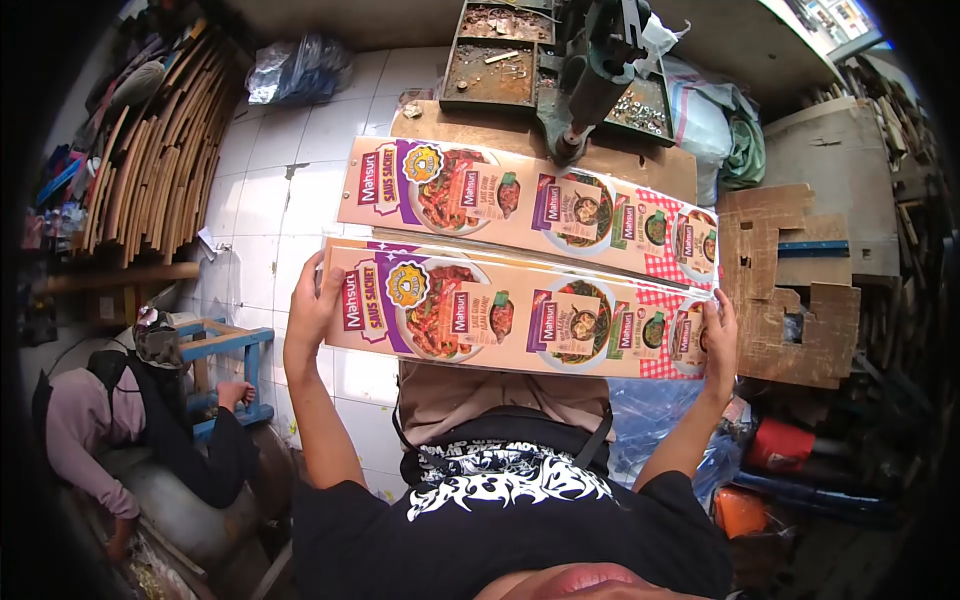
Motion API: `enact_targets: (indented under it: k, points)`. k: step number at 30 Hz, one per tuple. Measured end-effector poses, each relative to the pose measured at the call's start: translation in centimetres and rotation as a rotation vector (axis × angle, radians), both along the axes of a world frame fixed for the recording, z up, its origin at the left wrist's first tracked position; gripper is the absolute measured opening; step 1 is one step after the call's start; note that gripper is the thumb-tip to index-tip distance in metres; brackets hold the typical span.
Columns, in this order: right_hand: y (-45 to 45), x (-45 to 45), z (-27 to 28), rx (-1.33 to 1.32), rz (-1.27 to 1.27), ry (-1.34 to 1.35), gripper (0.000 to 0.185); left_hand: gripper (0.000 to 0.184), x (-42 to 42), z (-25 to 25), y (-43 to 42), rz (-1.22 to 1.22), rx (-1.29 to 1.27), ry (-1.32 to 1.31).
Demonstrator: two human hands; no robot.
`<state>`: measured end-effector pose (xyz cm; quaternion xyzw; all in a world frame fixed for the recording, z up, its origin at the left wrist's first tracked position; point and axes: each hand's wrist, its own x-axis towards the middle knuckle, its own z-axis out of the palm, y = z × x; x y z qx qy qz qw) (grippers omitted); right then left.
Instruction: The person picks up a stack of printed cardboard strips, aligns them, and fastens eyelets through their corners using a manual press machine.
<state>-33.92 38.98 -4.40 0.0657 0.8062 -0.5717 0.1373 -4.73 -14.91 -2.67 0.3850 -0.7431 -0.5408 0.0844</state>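
Observation:
My left hand (314, 305) grips the left end of a long printed display panel (515, 335) marked "Mahsuri Saus Sachet", its thumb on the printed face. Closed on the right end of that panel is my right hand (719, 335). A second panel (525, 215) with the same print lies just beyond it, its far edge under the head of a dark metal press (585, 110). A narrow gap or fold runs between the two panels; whether they are joined I cannot tell. Brown board (430, 122) shows beneath the far panel.
Trays (490, 75) of small metal parts flank the press. At left, another person (130, 420) sits near a blue frame (235, 340), below stacked wooden strips (160, 150). Cut brown boards (790, 290) and white sacks (697, 115) stand at right.

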Motion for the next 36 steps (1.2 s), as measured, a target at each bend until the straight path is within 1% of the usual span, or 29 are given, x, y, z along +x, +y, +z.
enact_targets:
  k: [1,2,4,5,6,8,9,10,11,12,13,14,15,16,18,19,20,21,23,25,27,29,30,32,34,36]
  points:
    - [-0.2,0.0,-0.1,-0.047,-0.016,0.008,0.054,0.072,-0.2,0.8,0.3,-0.008,-0.088,-0.064]
    - [-0.3,0.0,-0.3,-0.047,-0.017,0.004,0.054,0.072,-0.3,1.3,0.5,-0.008,-0.088,-0.067]
    - [-1.8,-0.6,0.5,0.339,-0.061,0.341,0.050,0.073,-1.0,2.3,0.5,-0.016,-0.483,-0.262]
    - [-2.4,-0.8,1.1,0.339,-0.090,0.405,0.046,0.071,-1.3,2.6,0.3,-0.027,-0.649,-0.257]
    - [-3.8,-0.9,2.2,0.339,-0.092,0.407,0.046,0.071,-2.0,3.3,0.4,-0.028,-0.649,-0.254]
    - [-7.3,-1.6,4.0,0.275,0.012,0.552,0.039,0.064,-5.1,6.0,1.1,-0.057,-0.766,-0.116]
    - [-10.2,-1.3,5.5,0.208,0.104,0.564,0.035,0.057,-7.5,7.9,2.4,-0.054,-0.660,-0.045]
    - [-13.3,-0.9,6.7,0.141,0.196,0.577,0.030,0.052,-9.5,8.1,2.7,-0.126,-0.733,0.072]
    - [-16.0,-0.7,7.2,0.099,0.328,0.632,0.026,0.049,-12.0,9.4,3.6,-0.182,-0.663,0.163]
    - [-18.4,-0.8,7.4,0.057,0.460,0.685,0.021,0.048,-14.5,9.5,4.0,-0.215,-0.530,0.188]
    - [-20.5,-1.3,7.5,0.064,0.498,0.678,0.019,0.044,-17.2,8.8,4.2,-0.267,-0.588,0.250]
    - [-22.4,-2.2,7.4,0.071,0.535,0.670,0.017,0.041,-19.9,7.8,4.2,-0.274,-0.547,0.304]
    - [-24.1,-3.6,7.1,0.007,0.422,0.662,0.016,0.037,-22.4,6.6,4.3,-0.282,-0.507,0.357]
    - [-25.6,-5.5,6.5,-0.057,0.308,0.656,0.015,0.030,-24.6,5.6,4.6,-0.244,-0.488,0.418]
    - [-27.2,-10.2,4.9,0.028,0.042,0.841,0.016,0.020,-27.6,3.3,5.2,-0.079,-0.613,0.573]
    - [-27.3,-11.9,4.5,0.131,-0.075,0.915,0.015,0.020,-28.2,1.9,5.2,-0.082,-0.612,0.582]
    - [-27.1,-13.5,3.4,0.225,-0.167,1.073,0.015,0.015,-28.6,0.5,5.2,-0.052,-0.684,0.643]
    - [-26.5,-14.4,2.0,0.309,-0.228,1.116,0.016,0.010,-29.0,0.0,5.2,-0.025,-0.757,0.706]
    - [-26.3,-14.8,1.0,0.438,-0.308,1.152,0.016,0.009,-29.2,0.9,5.3,-0.075,-0.782,0.774]
    - [-26.5,-14.5,1.5,0.505,-0.246,1.152,0.015,0.011,-29.2,1.3,4.9,-0.103,-0.787,0.800]
    - [-26.7,-14.6,1.8,0.560,-0.211,1.149,0.016,0.011,-29.5,0.7,4.2,-0.065,-0.781,0.741]
    - [-27.0,-14.6,1.5,0.542,-0.031,1.146,0.017,0.011,-29.3,0.6,3.9,-0.012,-0.721,0.703]
    - [-27.2,-14.5,1.6,0.551,-0.033,1.139,0.017,0.008,-29.3,0.6,3.6,-0.018,-0.752,0.691]
    - [-27.3,-14.3,1.9,0.557,0.100,1.166,0.017,0.007,-29.3,0.7,3.5,-0.029,-0.783,0.671]
    - [-27.4,-14.3,1.8,0.541,0.133,1.142,0.017,0.007,-29.5,0.6,3.7,-0.036,-0.780,0.676]
    - [-27.5,-14.2,1.9,0.555,0.198,1.185,0.017,0.007,-29.5,0.7,3.8,-0.040,-0.779,0.678]
